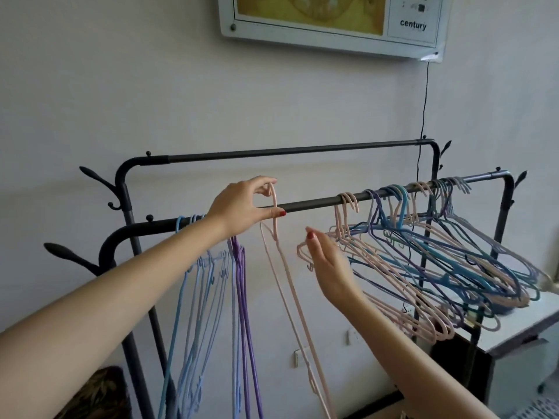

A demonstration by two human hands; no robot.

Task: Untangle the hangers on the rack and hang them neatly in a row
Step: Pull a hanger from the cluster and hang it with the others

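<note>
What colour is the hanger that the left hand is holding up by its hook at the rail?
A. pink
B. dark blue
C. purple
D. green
A. The left hand pinches the hook of a pale pink hanger at the front rail; the purple hangers already hang to its left, untouched.

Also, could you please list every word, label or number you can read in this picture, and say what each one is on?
"century": dark lowercase letters on the white right-hand section of the framed panel on the wall above the rack.
Small dark marks above that word on the same panel: too small and blurred to read.
The hangers, the rack and the side cabinet show no readable text.
</note>
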